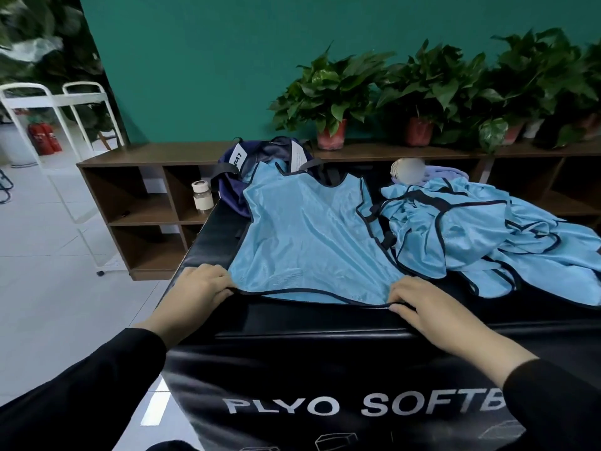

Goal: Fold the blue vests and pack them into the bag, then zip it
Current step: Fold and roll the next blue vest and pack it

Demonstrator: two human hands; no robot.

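1. Vest: flat on the black plyo box, neck end overlapping the bag.
2. Left hand, right hand: each grip pinches a hem corner.
3. Vest pile: right of the flat vest.

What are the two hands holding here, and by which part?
Both hold the spread blue vest by its bottom hem: the left hand pinches the left corner, the right hand the right corner.

**What I can't make out**

The spread vest covers most of my navy bag, hiding its zip. The vest pile runs off the right edge. The round object behind it is blurred.
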